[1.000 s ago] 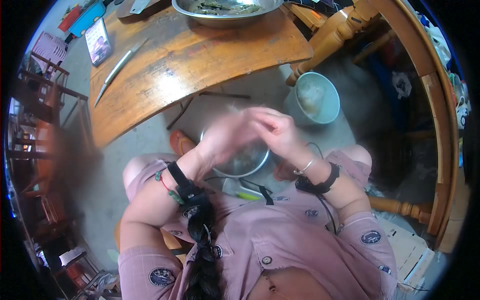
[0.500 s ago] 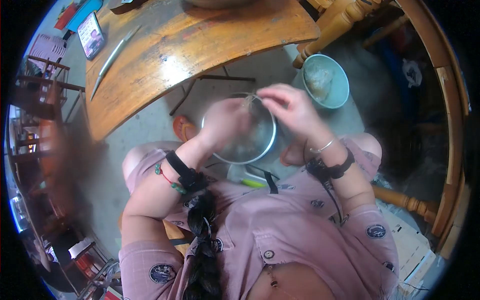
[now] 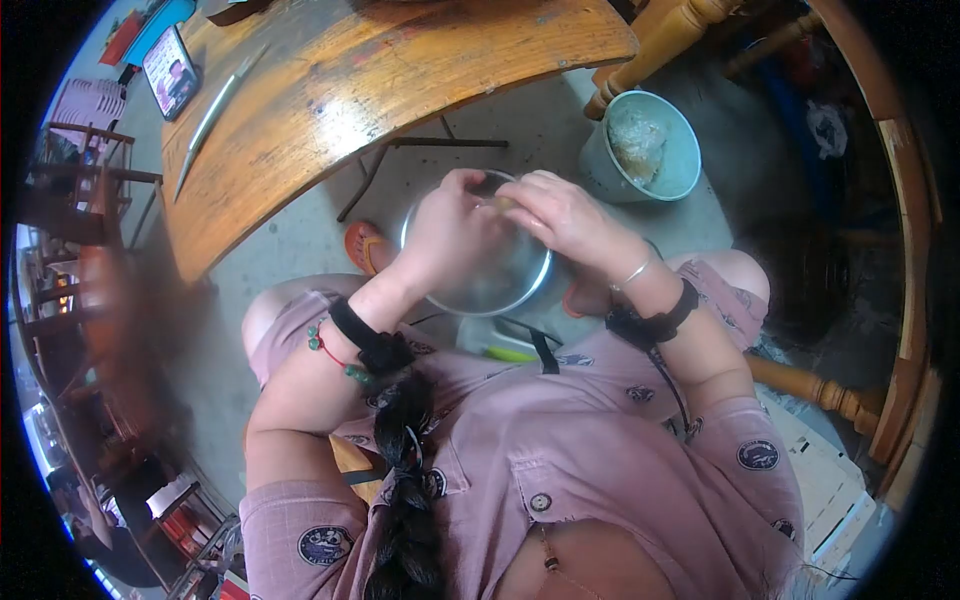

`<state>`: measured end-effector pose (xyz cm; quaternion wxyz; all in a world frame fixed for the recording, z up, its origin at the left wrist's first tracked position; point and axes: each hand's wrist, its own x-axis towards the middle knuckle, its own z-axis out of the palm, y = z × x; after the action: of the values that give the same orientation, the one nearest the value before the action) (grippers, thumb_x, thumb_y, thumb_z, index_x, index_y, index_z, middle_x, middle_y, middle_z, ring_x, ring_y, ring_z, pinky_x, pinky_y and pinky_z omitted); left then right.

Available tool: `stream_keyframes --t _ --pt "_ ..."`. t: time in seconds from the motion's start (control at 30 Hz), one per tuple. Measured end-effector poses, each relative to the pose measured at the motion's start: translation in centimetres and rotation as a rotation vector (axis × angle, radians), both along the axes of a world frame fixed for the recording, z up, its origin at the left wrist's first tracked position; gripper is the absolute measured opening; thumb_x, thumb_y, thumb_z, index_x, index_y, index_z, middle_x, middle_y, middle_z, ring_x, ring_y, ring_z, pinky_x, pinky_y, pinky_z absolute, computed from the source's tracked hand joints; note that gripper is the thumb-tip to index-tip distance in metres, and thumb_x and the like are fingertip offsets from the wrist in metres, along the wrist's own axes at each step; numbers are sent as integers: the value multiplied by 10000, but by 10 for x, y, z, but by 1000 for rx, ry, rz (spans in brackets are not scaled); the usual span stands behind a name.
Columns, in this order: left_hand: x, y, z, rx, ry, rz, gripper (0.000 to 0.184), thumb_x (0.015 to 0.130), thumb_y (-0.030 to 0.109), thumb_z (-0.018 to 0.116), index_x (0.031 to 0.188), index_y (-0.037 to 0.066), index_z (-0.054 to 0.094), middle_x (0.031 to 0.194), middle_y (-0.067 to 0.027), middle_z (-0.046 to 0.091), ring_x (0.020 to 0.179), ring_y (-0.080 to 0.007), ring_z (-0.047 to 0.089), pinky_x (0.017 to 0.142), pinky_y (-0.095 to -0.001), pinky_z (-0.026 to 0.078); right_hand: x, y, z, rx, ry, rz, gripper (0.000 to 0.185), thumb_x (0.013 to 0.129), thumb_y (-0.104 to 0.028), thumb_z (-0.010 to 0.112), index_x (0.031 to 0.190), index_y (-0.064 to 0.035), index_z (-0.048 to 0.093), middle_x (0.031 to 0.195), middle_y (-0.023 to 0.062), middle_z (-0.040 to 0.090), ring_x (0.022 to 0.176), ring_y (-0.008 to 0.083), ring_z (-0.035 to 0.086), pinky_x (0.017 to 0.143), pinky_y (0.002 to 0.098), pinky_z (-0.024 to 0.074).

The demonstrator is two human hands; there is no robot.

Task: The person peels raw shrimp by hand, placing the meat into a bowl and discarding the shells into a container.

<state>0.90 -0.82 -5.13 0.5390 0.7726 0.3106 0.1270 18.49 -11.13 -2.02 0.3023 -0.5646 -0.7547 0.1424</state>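
Small brownish item (image 3: 503, 202), blurry, can't ID: sits at the fingertips btwn both hands, above metal basin (image 3: 546, 272) on floor. R hand (image 3: 555, 215): fingers bent, tips pinching the item. L hand (image 3: 455, 232): fingers curled, close against R fingertips; motion blur, can't tell if it grips too. Pale blue bucket (image 3: 686, 135) w/ clear plastic bag (image 3: 637, 140) inside, beyond R hand. Wooden table (image 3: 430, 65) ahead; knife (image 3: 217, 118) + phone (image 3: 171, 75) on its L side.
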Motion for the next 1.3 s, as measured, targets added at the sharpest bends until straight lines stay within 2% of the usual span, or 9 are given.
stream_keyframes --t 0.03,0.1,0.2,0.37,0.5,0.67,1.13,1.23,1.3 --pt "0 1 2 0 -1 3 405 937 -16 536 1316 -20 395 897 -99 635 753 -127 624 687 -262 542 0 0 2 27 -11 -13 263 828 -126 633 1062 -18 580 925 137 607 895 331 580 805 413 482" --pt "0 3 8 -194 21 28 192 947 52 569 1095 -59 514 852 -86 645 727 -128 633 654 -252 544 0 1 4 53 -22 -26 257 823 -120 633 1053 -17 581 922 135 605 890 328 580 803 411 483" --pt "0 2 17 -322 -2 81 120 932 51 592 994 -47 562 812 -70 647 709 -123 626 645 -244 528 -4 0 5 93 -55 -39 259 807 -110 636 1045 -22 585 897 129 593 867 317 582 779 402 492" --pt "-1 4 24 -481 -28 129 124 893 83 637 966 -6 590 770 -37 638 651 -93 585 578 -212 451 -18 -3 6 212 -218 -128 266 775 -120 651 1005 -5 585 837 124 564 813 280 585 706 369 516" --pt "0 -1 27 -552 -59 213 105 864 107 646 923 25 618 732 -7 624 602 -73 542 531 -200 386 -23 -2 3 224 -223 -141 221 764 -125 650 934 -8 571 804 119 558 776 280 592 669 366 521" --pt "0 -3 27 -548 -56 223 75 851 84 635 885 19 625 724 0 608 590 -67 519 534 -205 385 -31 -3 2 181 -243 -163 168 756 -136 633 812 -31 516 742 116 541 719 285 592 618 372 519" --pt "1 -7 29 -437 -61 191 119 832 58 670 913 -20 630 720 6 594 569 -44 502 494 -199 384 -29 -5 7 -44 -120 -160 245 794 -220 642 825 -9 521 679 182 614 672 355 643 606 443 525" --pt "1 -9 34 -311 -78 185 133 835 75 676 916 -24 640 688 21 585 538 -33 499 460 -196 379 -28 -5 13 -123 -102 -174 247 816 -235 628 824 -6 535 665 198 613 664 374 641 589 458 521" --pt "0 -11 42 -123 -56 128 150 841 102 679 913 -26 650 648 30 576 507 -28 499 436 -196 377 -27 -6 15 -145 -91 -179 247 828 -240 619 820 -5 543 656 205 610 658 384 637 583 463 517"
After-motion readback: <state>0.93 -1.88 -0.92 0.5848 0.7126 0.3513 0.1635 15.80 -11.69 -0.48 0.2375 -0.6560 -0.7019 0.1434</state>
